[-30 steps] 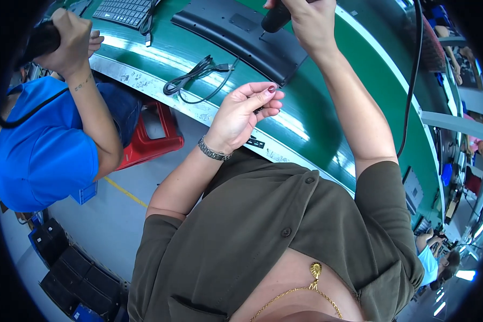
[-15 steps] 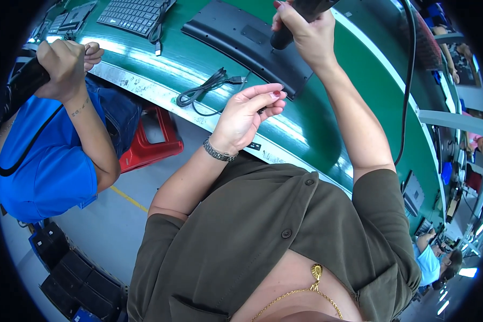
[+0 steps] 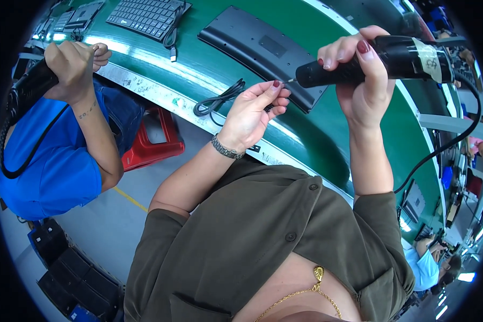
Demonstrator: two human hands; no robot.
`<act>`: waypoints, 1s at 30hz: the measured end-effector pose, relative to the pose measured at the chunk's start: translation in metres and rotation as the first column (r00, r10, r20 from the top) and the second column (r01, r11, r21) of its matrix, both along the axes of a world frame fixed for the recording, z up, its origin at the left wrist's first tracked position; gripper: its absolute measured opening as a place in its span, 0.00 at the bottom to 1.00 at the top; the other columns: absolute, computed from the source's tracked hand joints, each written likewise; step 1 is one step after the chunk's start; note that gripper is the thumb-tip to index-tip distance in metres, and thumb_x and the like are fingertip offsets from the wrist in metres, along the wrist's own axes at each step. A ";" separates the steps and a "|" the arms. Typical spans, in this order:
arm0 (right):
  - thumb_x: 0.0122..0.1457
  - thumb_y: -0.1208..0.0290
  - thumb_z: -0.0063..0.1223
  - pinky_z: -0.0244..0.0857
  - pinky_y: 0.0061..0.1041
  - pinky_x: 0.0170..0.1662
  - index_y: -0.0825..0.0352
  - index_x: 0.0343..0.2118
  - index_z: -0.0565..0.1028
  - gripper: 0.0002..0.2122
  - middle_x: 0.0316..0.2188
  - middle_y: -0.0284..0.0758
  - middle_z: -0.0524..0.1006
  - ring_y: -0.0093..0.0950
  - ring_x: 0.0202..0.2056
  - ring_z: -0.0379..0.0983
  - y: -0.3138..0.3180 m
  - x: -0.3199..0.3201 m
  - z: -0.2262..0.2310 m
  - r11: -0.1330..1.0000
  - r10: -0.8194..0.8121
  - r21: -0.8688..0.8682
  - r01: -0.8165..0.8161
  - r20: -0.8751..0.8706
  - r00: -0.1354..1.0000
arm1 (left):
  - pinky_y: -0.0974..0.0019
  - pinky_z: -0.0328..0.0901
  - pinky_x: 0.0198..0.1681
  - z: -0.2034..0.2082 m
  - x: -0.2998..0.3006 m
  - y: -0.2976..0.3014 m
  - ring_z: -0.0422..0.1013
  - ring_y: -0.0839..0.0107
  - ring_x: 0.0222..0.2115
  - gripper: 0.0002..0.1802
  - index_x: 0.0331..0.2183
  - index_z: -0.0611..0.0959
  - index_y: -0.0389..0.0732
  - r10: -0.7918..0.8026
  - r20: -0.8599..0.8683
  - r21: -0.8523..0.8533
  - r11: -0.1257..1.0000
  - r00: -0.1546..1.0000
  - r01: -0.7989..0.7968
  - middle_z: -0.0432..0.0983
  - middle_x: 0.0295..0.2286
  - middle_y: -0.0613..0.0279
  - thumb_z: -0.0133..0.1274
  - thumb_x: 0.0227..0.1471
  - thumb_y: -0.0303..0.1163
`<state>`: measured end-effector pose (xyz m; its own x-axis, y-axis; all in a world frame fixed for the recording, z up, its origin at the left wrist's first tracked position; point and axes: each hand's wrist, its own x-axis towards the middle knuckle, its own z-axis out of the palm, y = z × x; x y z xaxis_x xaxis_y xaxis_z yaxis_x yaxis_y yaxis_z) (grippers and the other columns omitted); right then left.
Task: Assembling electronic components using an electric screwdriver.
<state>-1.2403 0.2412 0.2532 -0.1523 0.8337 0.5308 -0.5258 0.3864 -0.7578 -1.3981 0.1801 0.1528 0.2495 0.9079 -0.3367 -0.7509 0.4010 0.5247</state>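
My right hand is wrapped round a black electric screwdriver, held nearly level with its bit toward the left. The bit's tip is at the fingertips of my left hand. That hand is closed, thumb against forefinger, with small dark bits showing in the curled fingers; what they are is too small to tell. Just beyond both hands a black keyboard lies face down on the green bench, its back with a label plate and screw holes upward. Its coiled cable lies beside my left wrist.
Another keyboard lies face up farther left with its cable bundled on it. At the left a co-worker in blue holds a black screwdriver. A red stool stands by the bench. The screwdriver's cord loops down at the right.
My right hand has come back from over the keyboard, swinging the screwdriver from steeply downward to nearly level, its bit now at my left fingertips. My left hand stays pinched.
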 end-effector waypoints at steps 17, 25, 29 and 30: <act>0.59 0.72 0.44 0.63 0.32 0.33 0.66 0.46 0.67 0.12 0.22 0.35 0.69 0.29 0.23 0.68 0.017 -0.015 0.006 0.982 -0.188 0.009 0.190 0.187 0.964 | 0.72 0.72 0.39 0.017 -0.013 0.004 0.75 0.70 0.34 0.12 0.43 0.76 0.31 -0.229 0.094 0.004 0.973 0.969 0.230 0.77 0.37 0.49 0.47 0.61 0.29; 0.56 0.80 0.50 0.69 0.22 0.32 0.70 0.42 0.67 0.11 0.27 0.35 0.72 0.26 0.24 0.72 0.068 -0.034 -0.033 0.970 -0.223 -0.045 0.240 0.231 0.947 | 0.69 0.73 0.42 0.019 -0.020 -0.009 0.76 0.65 0.39 0.11 0.41 0.75 0.31 -0.293 0.001 0.020 0.956 0.956 0.293 0.77 0.38 0.45 0.48 0.60 0.29; 0.56 0.80 0.50 0.68 0.21 0.32 0.70 0.42 0.67 0.11 0.26 0.35 0.72 0.25 0.24 0.71 0.068 -0.036 -0.034 0.967 -0.225 -0.055 0.247 0.260 0.939 | 0.71 0.73 0.38 0.024 -0.027 -0.008 0.76 0.67 0.35 0.10 0.36 0.77 0.31 -0.291 -0.037 -0.001 0.957 0.956 0.291 0.78 0.35 0.48 0.50 0.60 0.29; 0.56 0.80 0.51 0.68 0.21 0.32 0.70 0.42 0.67 0.11 0.26 0.35 0.72 0.25 0.24 0.71 0.068 -0.035 -0.035 0.966 -0.229 -0.056 0.252 0.267 0.936 | 0.72 0.72 0.37 0.025 -0.028 -0.007 0.75 0.69 0.33 0.09 0.36 0.77 0.32 -0.283 -0.048 0.007 0.959 0.958 0.284 0.77 0.35 0.49 0.50 0.59 0.29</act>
<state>-1.2751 0.3092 0.2184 -0.0622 0.9040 0.4230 -0.2094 0.4026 -0.8911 -1.4265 0.1733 0.1774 0.4816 0.8068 -0.3422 -0.5822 0.5864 0.5632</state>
